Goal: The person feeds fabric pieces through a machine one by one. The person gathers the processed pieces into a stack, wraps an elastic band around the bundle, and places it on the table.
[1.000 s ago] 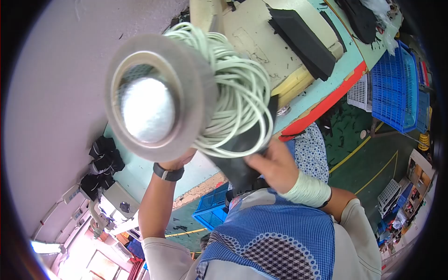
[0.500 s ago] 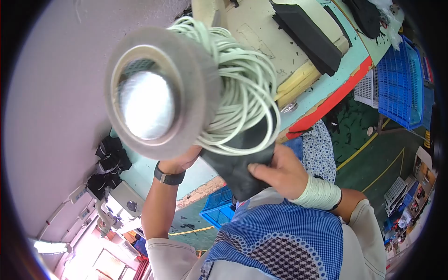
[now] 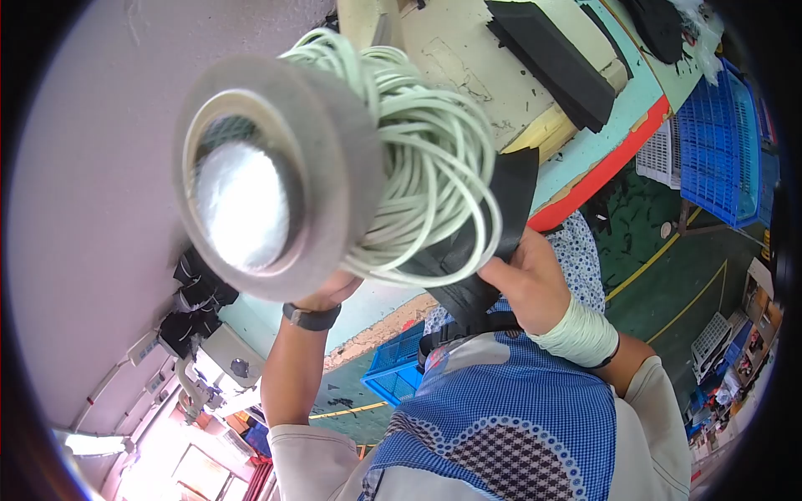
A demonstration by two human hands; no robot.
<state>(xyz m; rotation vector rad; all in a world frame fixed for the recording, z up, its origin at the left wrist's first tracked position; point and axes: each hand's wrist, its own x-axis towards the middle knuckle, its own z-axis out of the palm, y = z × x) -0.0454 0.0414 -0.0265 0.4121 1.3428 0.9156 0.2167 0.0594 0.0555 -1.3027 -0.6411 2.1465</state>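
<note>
My right hand (image 3: 535, 280), its wrist wrapped in pale cord, is closed on a black flexible sheet (image 3: 516, 188) with the thumb on top. The sheet extends up over the edge of the table, and a folded or overlapping black part hangs below the fingers. My left hand (image 3: 332, 290), with a black watch at the wrist, is mostly hidden behind a round lamp (image 3: 347, 159) close to the camera. I cannot tell whether its fingers touch the sheet. A bundle of pale green cord (image 3: 434, 159) hangs beside the lamp and covers part of the sheet.
A stack of black sheets (image 3: 555, 63) lies on the worktable, which has a red edge (image 3: 606, 163). Blue crates (image 3: 714, 150) stand to the right, and a blue basket (image 3: 397, 363) sits below the table. Black bundles (image 3: 192, 301) are at the left.
The black sheet has turned, its upper part now showing beyond the cord beside my right hand. My right hand has shifted slightly right and up. The lamp and cord appear slightly further left.
</note>
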